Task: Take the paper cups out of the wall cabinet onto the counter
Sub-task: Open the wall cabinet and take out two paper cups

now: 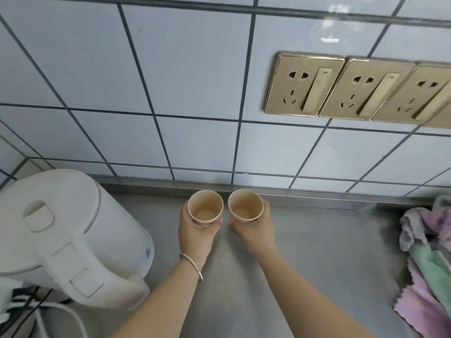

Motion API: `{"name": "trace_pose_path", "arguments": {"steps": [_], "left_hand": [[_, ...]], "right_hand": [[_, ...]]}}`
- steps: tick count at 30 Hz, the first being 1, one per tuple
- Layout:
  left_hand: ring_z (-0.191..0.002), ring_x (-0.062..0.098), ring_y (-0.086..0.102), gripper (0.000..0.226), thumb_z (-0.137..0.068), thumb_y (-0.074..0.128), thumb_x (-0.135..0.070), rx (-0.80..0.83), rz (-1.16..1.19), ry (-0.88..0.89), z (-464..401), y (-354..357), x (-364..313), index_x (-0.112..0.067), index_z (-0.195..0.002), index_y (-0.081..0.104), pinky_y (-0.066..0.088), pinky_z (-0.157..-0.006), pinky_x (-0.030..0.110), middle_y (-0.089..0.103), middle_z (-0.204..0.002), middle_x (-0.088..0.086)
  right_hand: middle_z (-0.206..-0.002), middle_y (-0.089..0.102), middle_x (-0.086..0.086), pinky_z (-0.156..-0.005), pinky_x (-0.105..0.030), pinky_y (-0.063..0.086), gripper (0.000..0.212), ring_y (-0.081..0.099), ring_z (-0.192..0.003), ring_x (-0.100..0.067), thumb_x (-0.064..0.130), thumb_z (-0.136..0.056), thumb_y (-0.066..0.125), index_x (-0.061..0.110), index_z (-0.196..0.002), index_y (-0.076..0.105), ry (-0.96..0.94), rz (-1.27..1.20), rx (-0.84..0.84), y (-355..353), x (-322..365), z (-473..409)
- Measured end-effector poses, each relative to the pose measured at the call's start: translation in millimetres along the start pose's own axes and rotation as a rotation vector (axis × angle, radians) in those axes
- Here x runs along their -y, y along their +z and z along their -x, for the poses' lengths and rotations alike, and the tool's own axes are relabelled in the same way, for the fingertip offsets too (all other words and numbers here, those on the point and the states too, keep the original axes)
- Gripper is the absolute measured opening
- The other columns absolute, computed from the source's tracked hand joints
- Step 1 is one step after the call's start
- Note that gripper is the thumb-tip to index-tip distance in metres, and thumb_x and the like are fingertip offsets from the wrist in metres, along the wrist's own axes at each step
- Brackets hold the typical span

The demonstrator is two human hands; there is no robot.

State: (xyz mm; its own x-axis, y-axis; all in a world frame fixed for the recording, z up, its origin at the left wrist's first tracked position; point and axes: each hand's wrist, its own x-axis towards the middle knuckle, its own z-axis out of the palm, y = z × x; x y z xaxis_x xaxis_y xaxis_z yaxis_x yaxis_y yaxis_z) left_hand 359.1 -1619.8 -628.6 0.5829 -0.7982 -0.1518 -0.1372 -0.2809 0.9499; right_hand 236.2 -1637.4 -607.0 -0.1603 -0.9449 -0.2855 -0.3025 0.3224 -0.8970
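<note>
Counter (329, 252) of grey steel carries a white kettle (73, 240) far left of the paper cups. Left hand (195, 234) has its grip curled round the left cup (205, 208); right hand (256, 230) grasps the right cup (245, 206), upright, side by side, low over the counter near the wall.

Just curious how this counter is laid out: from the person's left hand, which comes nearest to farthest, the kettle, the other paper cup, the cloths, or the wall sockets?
Measured from the left hand in the head view:
1. The other paper cup, just to its right, in the right hand.
2. The white kettle, on the left.
3. The wall sockets, up on the tiled wall.
4. The cloths, at the counter's right edge.
</note>
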Motion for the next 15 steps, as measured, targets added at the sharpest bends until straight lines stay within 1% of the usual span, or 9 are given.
{"name": "trace_pose_path", "arguments": {"steps": [4, 8, 10, 12, 14, 15], "left_hand": [[-0.098, 0.020, 0.062, 0.065, -0.060, 0.085, -0.012, -0.019, -0.020, -0.009, -4, 3, 8, -0.016, -0.117, 0.053, 0.042, -0.081, 0.021, 0.068, -0.111, 0.004], [-0.101, 0.023, 0.063, 0.066, -0.061, 0.085, -0.012, -0.004, -0.041, -0.010, -8, 7, 14, -0.016, -0.119, 0.053, 0.042, -0.081, 0.022, 0.068, -0.112, 0.006], [-0.100, 0.021, 0.063, 0.067, -0.061, 0.085, -0.014, 0.004, -0.044, 0.001, -9, 7, 15, -0.016, -0.119, 0.052, 0.042, -0.081, 0.022, 0.067, -0.112, 0.005], [-0.100, 0.020, 0.062, 0.069, -0.062, 0.084, -0.014, 0.018, -0.056, -0.003, -10, 7, 18, -0.017, -0.121, 0.050, 0.042, -0.080, 0.022, 0.067, -0.113, 0.004], [-0.108, 0.022, 0.060, 0.080, -0.062, 0.084, -0.010, 0.039, -0.073, 0.016, -10, 7, 22, -0.017, -0.130, 0.043, 0.044, -0.086, 0.024, 0.062, -0.122, 0.006], [-0.115, 0.023, 0.057, 0.091, -0.061, 0.084, -0.006, 0.053, -0.071, 0.037, -9, 7, 24, -0.016, -0.137, 0.036, 0.044, -0.092, 0.026, 0.057, -0.129, 0.007]], "right_hand": [[-0.107, 0.060, 0.012, -0.079, -0.024, 0.042, 0.068, 0.056, -0.096, -0.013, 0.019, -0.069, 0.076, 0.031, -0.126, 0.041, -0.021, 0.037, 0.021, 2, -9, -6], [-0.109, 0.059, 0.009, -0.079, -0.023, 0.040, 0.069, 0.054, -0.097, -0.012, 0.018, -0.070, 0.077, 0.026, -0.129, 0.042, -0.033, 0.047, 0.025, 4, -15, -8], [-0.106, 0.058, 0.011, -0.079, -0.023, 0.040, 0.068, 0.053, -0.095, -0.012, 0.019, -0.071, 0.076, 0.027, -0.129, 0.041, -0.016, 0.036, 0.029, 4, -16, -10], [-0.107, 0.058, 0.009, -0.078, -0.024, 0.040, 0.066, 0.056, -0.098, -0.016, 0.019, -0.071, 0.076, 0.025, -0.127, 0.042, -0.001, 0.045, 0.027, 6, -20, -11], [-0.115, 0.060, 0.003, -0.080, -0.024, 0.040, 0.066, 0.058, -0.106, -0.021, 0.020, -0.070, 0.076, 0.020, -0.127, 0.042, 0.014, 0.064, 0.012, 8, -25, -11], [-0.120, 0.060, 0.000, -0.081, -0.024, 0.041, 0.067, 0.058, -0.110, -0.022, 0.021, -0.070, 0.076, 0.017, -0.128, 0.042, 0.017, 0.079, 0.000, 9, -28, -10]]}}
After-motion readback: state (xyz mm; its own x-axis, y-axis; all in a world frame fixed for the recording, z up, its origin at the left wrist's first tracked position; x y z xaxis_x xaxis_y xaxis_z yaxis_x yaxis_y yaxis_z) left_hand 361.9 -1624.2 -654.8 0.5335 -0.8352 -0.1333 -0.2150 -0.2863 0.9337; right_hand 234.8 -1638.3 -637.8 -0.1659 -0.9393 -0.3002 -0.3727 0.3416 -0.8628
